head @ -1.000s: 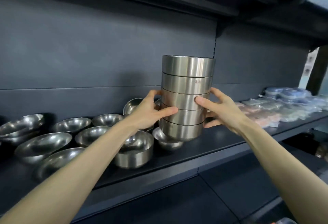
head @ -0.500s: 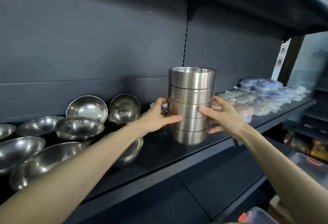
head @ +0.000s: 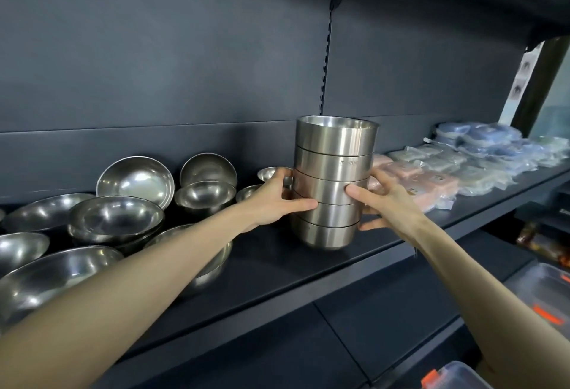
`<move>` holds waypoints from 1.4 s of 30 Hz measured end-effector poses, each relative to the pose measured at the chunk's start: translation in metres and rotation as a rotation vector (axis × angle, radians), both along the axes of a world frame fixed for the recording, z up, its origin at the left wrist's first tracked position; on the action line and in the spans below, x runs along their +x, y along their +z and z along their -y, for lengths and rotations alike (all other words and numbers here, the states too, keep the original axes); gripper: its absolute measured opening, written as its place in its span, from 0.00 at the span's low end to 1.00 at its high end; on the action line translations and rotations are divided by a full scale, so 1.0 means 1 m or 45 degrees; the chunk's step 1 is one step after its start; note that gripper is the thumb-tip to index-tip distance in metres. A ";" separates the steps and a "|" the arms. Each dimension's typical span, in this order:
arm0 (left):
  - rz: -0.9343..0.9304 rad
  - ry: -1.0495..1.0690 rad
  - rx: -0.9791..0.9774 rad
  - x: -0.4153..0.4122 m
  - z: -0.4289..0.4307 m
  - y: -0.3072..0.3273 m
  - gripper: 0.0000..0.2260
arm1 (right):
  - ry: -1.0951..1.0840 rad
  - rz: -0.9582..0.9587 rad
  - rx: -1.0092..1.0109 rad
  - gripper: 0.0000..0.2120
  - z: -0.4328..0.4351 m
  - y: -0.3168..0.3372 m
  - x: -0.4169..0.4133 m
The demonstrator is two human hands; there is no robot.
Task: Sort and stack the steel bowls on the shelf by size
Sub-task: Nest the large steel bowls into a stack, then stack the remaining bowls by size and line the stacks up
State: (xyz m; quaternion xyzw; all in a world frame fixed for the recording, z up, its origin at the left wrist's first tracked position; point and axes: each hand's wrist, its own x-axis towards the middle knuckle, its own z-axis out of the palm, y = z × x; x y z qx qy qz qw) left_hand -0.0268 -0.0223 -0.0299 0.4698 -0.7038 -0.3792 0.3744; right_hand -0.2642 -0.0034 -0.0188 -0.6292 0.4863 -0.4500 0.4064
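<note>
A stack of several straight-sided steel bowls (head: 334,154) stands upright near the middle of the dark shelf (head: 277,268), its bottom touching or just above the shelf surface. My left hand (head: 277,200) grips the stack's left side, thumb across the front. On the stack's right side my right hand (head: 385,200) grips it, fingers wrapped round the back. To the left lie several loose round steel bowls (head: 114,216) of different sizes, some nested, two leaning on the back wall (head: 135,179). Small bowls (head: 271,172) sit behind my left hand.
Packets in clear wrap (head: 431,172), pink and blue, fill the shelf's right part close to the stack. A shelf above overhangs. Below right are plastic boxes with orange clips (head: 549,305). An upright slotted post (head: 325,58) divides the back wall.
The stack has travelled right along the shelf and come down, away from the loose bowls. Both hands keep their grip on it. The view has swung right.
</note>
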 end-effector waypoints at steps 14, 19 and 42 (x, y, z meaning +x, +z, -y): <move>0.269 0.074 -0.087 -0.001 -0.008 0.007 0.22 | -0.014 -0.152 0.017 0.50 -0.010 0.007 0.001; 0.599 0.188 -0.300 0.005 -0.030 0.019 0.22 | -0.095 -0.313 -0.029 0.47 -0.024 0.017 -0.005; 1.246 0.510 -0.815 0.194 -0.274 0.067 0.26 | -0.095 -1.210 -0.620 0.29 -0.225 0.058 0.195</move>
